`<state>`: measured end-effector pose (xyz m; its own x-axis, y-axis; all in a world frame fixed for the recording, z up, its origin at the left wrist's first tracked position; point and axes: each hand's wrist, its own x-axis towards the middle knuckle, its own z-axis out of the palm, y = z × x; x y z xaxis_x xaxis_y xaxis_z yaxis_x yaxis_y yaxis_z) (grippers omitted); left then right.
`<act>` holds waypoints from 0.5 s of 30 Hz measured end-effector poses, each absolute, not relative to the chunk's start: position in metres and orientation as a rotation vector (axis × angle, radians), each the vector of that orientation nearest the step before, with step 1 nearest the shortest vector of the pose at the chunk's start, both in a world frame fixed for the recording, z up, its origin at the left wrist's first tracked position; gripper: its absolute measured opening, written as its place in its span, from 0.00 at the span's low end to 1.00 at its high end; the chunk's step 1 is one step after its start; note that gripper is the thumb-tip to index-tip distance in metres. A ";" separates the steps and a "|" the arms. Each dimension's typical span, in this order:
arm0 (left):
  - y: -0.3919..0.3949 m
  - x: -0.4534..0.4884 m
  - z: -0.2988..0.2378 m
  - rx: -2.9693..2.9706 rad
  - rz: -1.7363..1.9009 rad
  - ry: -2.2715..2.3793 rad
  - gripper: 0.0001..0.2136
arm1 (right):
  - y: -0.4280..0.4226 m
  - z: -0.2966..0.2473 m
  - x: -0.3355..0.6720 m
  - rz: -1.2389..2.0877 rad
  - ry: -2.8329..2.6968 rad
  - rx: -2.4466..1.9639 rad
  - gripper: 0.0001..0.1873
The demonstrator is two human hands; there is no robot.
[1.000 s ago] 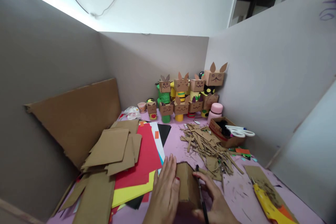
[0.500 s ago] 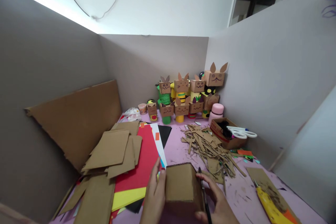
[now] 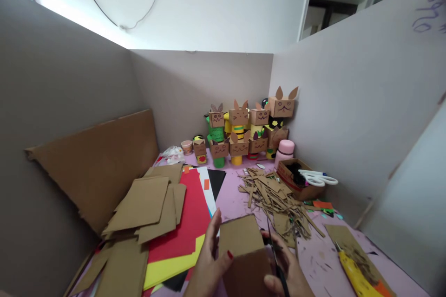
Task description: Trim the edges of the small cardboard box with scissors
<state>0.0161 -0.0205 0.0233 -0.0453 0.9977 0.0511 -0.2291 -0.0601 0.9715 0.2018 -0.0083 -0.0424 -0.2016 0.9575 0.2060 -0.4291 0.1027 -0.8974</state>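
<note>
At the bottom centre both hands hold a folded brown cardboard box (image 3: 244,250) just above the pink table (image 3: 237,199). My left hand (image 3: 209,260) grips its left side, thumb laid across the front face. My right hand (image 3: 285,269) closes on the box's right edge and also carries a thin black pen (image 3: 275,253) that runs along that edge. The box's top face carries a small drawn mouth line.
Brown cardboard sheets (image 3: 146,204) and coloured paper (image 3: 188,222) lie on the left. Cardboard scraps (image 3: 275,195) are heaped at the right, beside a small box with white scissors (image 3: 318,177). Cardboard animal figures (image 3: 247,130) stand at the back; a yellow cutter (image 3: 353,271) lies at the right.
The box has been turned in my hands, so a wide top face and front face show instead of its narrow edge. My left thumb has moved onto the front.
</note>
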 end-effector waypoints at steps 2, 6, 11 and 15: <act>-0.023 0.023 0.025 0.929 1.364 0.827 0.57 | -0.007 -0.040 0.205 1.464 -1.162 -0.595 0.41; -0.027 0.031 0.031 0.659 1.293 0.645 0.61 | -0.005 -0.031 0.214 1.389 -1.204 -0.695 0.32; -0.024 0.017 0.021 0.334 1.259 0.745 0.47 | 0.000 -0.029 0.221 1.285 -1.161 -0.861 0.27; -0.021 0.006 0.003 0.228 1.087 0.788 0.37 | 0.001 -0.032 0.223 1.325 -1.256 -0.898 0.27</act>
<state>0.0058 -0.0207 0.0030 0.2302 0.8575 -0.4601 -0.7039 0.4732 0.5298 0.2234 0.0007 -0.0325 -0.1653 0.9768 0.1364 -0.1883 0.1045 -0.9765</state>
